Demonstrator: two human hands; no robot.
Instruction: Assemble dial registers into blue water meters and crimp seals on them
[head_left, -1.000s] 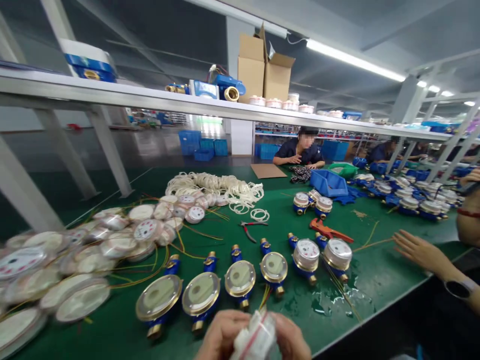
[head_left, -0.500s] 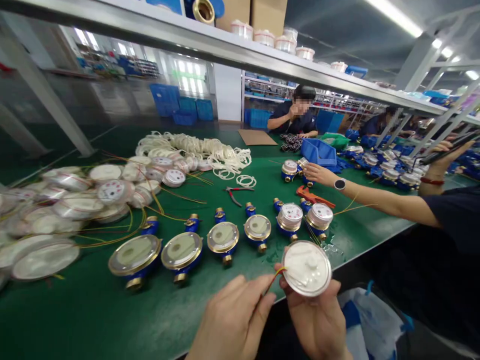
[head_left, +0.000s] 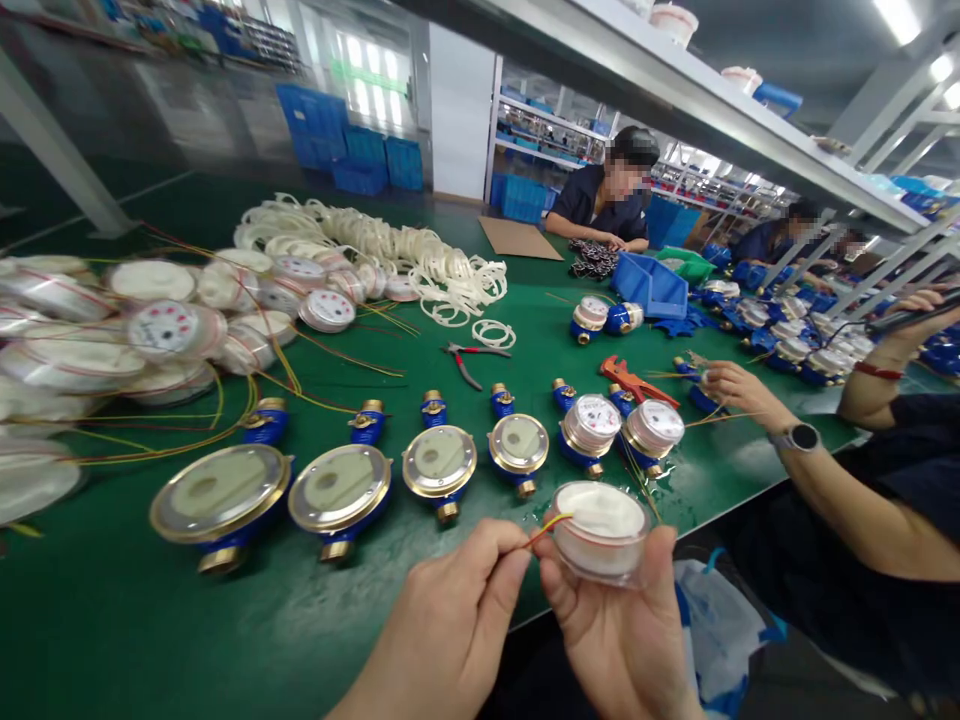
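Between the thumb and fingers of my right hand (head_left: 615, 635) rests a round, clear-walled meter register (head_left: 600, 530), its white back tilted up. Red and yellow wires (head_left: 551, 527) come out of its left side, and my left hand (head_left: 457, 610) pinches them close to the register. Behind my hands a row of blue and brass water meter bodies (head_left: 341, 487) lies on the green table. The left ones show a pale inner disc under a clear top. Two at the right end carry registers with dials (head_left: 591, 425).
Many wired registers (head_left: 169, 330) are heaped at left, beside a pile of white rings (head_left: 360, 235). Pliers (head_left: 476, 362) and an orange cutter (head_left: 637, 382) lie behind the row. A co-worker's hand (head_left: 739, 390) works at right. A shelf (head_left: 675, 80) crosses overhead.
The register has tipped so its side wall shows more. The co-worker's hand has moved right, away from the meters near the blue bin. The whole view has shifted.
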